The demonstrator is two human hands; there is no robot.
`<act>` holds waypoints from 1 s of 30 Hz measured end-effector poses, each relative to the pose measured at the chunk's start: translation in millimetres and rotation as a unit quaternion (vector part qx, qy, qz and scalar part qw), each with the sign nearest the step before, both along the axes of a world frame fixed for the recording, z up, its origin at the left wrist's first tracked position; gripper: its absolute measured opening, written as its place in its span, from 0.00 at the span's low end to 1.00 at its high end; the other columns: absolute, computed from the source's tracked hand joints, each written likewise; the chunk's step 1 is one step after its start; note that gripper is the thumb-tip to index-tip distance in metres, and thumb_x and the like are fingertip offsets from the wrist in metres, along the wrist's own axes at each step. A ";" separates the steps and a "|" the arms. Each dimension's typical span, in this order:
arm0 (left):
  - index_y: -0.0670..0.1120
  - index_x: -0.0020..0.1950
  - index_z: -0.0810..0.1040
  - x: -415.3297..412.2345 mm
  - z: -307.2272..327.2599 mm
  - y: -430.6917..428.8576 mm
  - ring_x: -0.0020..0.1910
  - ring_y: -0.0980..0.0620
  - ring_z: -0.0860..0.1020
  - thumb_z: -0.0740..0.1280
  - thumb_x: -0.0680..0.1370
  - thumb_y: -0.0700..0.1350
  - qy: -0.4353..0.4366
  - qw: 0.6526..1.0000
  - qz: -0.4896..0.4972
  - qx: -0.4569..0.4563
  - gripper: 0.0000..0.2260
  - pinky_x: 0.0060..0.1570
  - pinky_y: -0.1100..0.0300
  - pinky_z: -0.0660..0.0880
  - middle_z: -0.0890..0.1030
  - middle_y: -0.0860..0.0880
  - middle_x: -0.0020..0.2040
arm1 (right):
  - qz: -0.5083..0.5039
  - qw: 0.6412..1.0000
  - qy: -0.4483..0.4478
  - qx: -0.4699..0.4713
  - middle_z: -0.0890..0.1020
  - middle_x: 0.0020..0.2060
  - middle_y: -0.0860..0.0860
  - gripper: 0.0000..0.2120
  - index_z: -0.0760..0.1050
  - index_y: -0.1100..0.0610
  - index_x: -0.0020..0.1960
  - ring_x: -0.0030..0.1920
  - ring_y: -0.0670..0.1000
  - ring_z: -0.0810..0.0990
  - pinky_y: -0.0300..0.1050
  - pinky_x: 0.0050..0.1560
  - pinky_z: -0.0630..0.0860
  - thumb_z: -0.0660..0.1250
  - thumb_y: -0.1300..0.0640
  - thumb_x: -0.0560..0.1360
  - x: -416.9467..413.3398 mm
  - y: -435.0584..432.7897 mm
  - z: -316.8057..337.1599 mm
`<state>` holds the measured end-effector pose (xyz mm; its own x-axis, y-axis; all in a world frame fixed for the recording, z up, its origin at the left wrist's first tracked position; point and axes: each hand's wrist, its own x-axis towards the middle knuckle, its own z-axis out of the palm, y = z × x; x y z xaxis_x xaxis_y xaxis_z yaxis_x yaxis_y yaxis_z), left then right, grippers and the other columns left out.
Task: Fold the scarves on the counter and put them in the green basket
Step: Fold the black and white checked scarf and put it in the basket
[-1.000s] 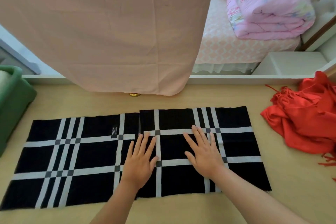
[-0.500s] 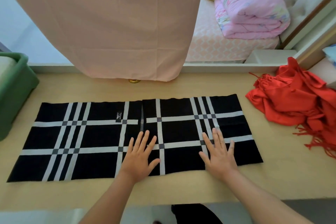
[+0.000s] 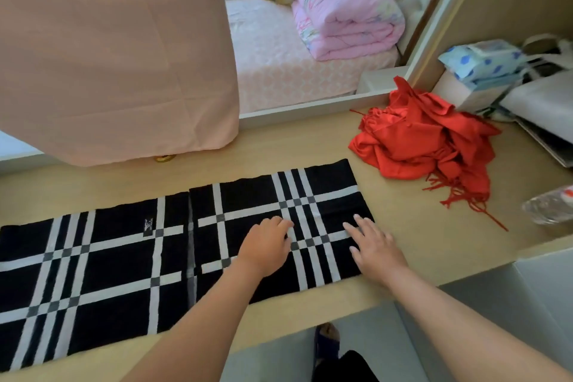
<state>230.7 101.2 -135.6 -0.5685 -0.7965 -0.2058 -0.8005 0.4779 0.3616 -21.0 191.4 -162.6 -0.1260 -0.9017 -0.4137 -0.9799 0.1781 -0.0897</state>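
Scarf, black plaid: a long black woven scarf (image 3: 117,273) crossed with white and grey bands lies flat along the near edge of the pale wooden counter (image 3: 418,245). It runs from the counter's left side to past the middle. A cloth edge crosses it about halfway along, so the right half looks doubled over.
Left hand: the left hand (image 3: 266,246) sits on the doubled right half, its fingers loosely bent and their tips resting on the cloth. I see nothing pinched or lifted.
Right hand: the right hand (image 3: 373,246) lies palm down across the scarf's short right edge, fingers straight and spread, holding nothing.
Handling, plaid: to my eye it is soft, light and limp, with a slightly grippy knit. Taken at one point it would sag, and the two layers could slide apart.
Where to hold, plaid: I would take the two corners of the right end, pinching both layers, one hand to each corner, then press the new crease flat with open palms.
Red scarf: a crumpled heap of bright red cloth with tasselled fringe (image 3: 428,146) sits toward the counter's far right corner, near the plaid one but not touching it.
Handling, red: it looks thinner and slicker. I think it needs spreading out first, and the loose fringe strands could tangle.
Green basket: not in view from here.
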 end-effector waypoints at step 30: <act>0.45 0.60 0.71 -209.3 2.1 -135.0 0.50 0.45 0.76 0.63 0.78 0.38 -0.160 0.962 -0.164 -0.148 0.11 0.33 0.54 0.69 0.70 0.47 0.58 | -0.163 0.957 -0.213 -0.115 0.79 0.37 0.46 0.07 0.71 0.49 0.58 0.36 0.50 0.78 0.46 0.35 0.72 0.60 0.51 0.80 -86.5 -41.5 10.5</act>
<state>21.4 -33.9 -133.6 -0.7449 -0.6356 -0.2030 -0.6366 0.7681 -0.0691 -107.5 149.9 -152.2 -0.2809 -0.9163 -0.2856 -0.7416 0.3961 -0.5414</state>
